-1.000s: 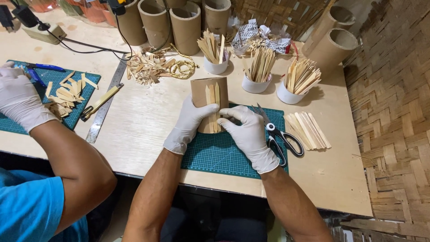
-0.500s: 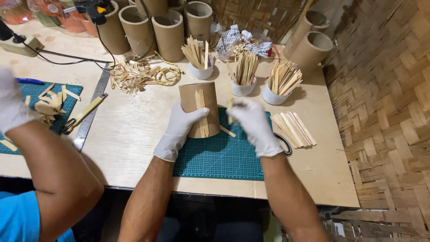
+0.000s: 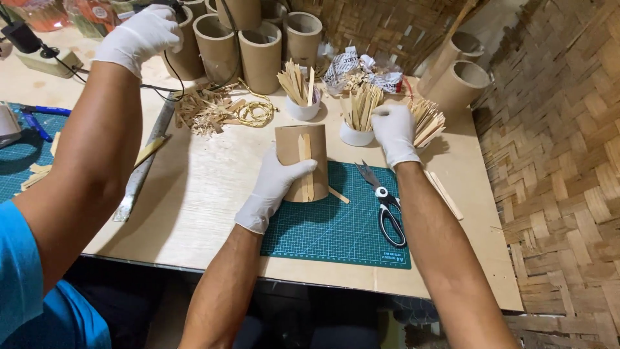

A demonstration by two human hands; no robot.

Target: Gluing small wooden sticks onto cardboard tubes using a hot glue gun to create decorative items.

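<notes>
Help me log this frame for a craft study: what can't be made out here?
- Head view: right hand covers whatever its fingers touch at the white cup of sticks.
- Left hand hides that side of the cardboard tube.
- A co-worker's arm blocks part of the table.

White cups (image 3: pixel 357 132) of bamboo strips crowd the back; scissors (image 3: pixel 385 201) lie right; bare tabletop (image 3: pixel 200 194) left is free.
</notes>
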